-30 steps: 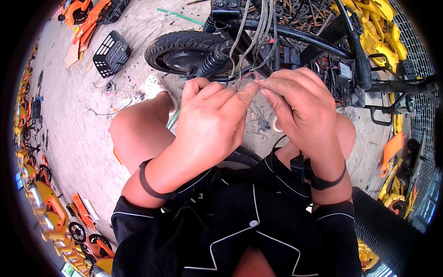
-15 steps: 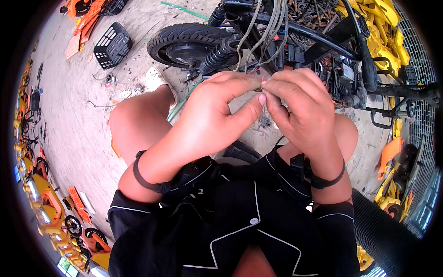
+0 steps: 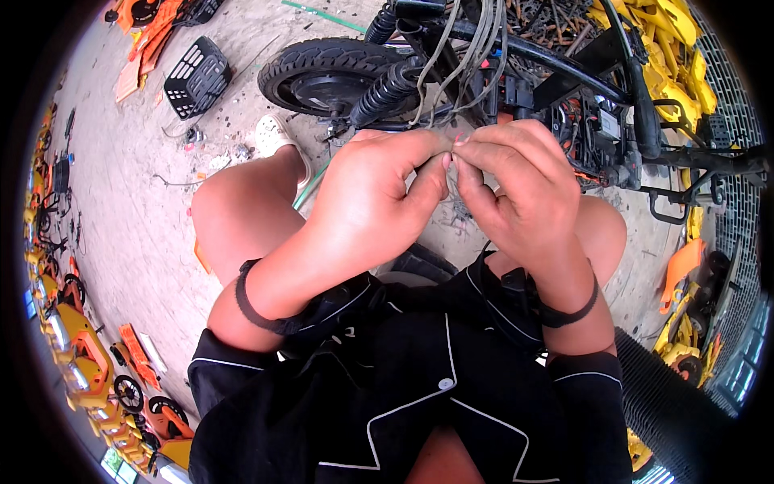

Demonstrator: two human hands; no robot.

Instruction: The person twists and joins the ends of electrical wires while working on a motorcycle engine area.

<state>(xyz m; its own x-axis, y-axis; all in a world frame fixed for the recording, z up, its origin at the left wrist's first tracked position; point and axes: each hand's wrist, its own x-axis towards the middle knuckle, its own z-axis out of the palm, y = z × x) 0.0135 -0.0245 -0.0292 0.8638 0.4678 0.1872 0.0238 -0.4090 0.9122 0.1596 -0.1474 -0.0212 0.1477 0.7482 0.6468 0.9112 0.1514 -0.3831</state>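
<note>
In front of my knees, my left hand (image 3: 367,189) pinches with thumb and forefinger, close against the fingertips of my right hand (image 3: 520,181). The right thumb and fingers are pressed together too. Whatever lies between them is too small and covered to make out; a bit of pinkish red shows at the right fingertips. Just beyond the hands, several grey cables (image 3: 477,56) hang down from a black vehicle frame (image 3: 548,58). Behind my left hand are its black-tyred wheel (image 3: 282,77) and a coil-spring shock absorber (image 3: 391,93).
A black basket (image 3: 197,78) lies on the floor at the far left. Yellow panels (image 3: 661,44) are heaped at the far right, beside dark metal parts (image 3: 556,24). Orange and yellow parts (image 3: 89,355) line the left side. A black handle-like bar (image 3: 643,121) projects at the right.
Both hands have shifted slightly left, and the left thumb has drawn back from the right fingertips. Both keep their pinch.
</note>
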